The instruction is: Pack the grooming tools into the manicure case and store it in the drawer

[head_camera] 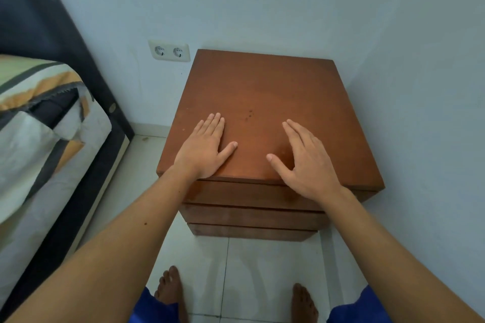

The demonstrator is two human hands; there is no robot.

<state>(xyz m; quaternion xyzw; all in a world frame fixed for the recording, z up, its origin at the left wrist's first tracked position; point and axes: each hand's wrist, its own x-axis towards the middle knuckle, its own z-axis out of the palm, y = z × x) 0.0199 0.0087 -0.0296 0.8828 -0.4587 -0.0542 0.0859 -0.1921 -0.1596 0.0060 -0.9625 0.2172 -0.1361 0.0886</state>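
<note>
Resting flat and holding nothing on the wooden nightstand (262, 92), the left hand (203, 148) and the right hand (305, 162) are waiting with straight fingers, while its handleless drawers (249, 195) are probably calling for a stiff pull at their edges, and no manicure case is showing.

We have both arms stretched forward, bare to the elbow. Our left hand (207, 145) lies palm down, fingers straight and together, pointing toward one o'clock. Our right hand (305, 160) lies flat too, fingers toward eleven o'clock, thumb spread inward.

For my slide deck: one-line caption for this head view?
Both hands, left hand and right hand, rest flat on the wooden nightstand, its drawers closed.
</note>
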